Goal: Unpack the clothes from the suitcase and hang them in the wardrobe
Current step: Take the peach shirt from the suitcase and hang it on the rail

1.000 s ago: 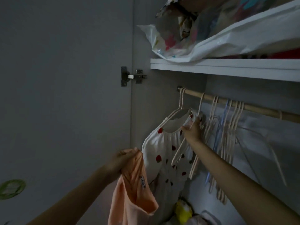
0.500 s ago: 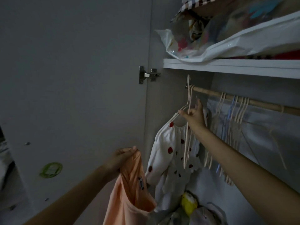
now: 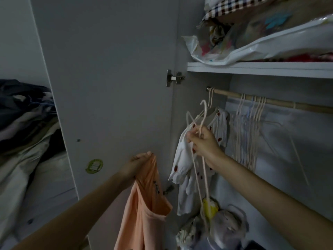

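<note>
The left hand (image 3: 138,164), arm reaching up from the lower left, has its grip clamped on the top edge of a peach garment (image 3: 144,210) that hangs below it. Farther in, the right hand (image 3: 203,143), arm stretched forward, pinches two pale hangers (image 3: 201,123), hooks up, off the rail (image 3: 270,101). Behind them a white spotted dress (image 3: 185,159) hangs at the rail's left end, under the shelf (image 3: 261,69).

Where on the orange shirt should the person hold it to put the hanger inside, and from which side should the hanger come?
Keep the left hand on the top edge of the orange shirt, where it grips now. The shirt hangs straight down, and its opening gapes to the right, toward the right hand holding the pale hanger. So the hanger probably goes in best from the right.
</note>
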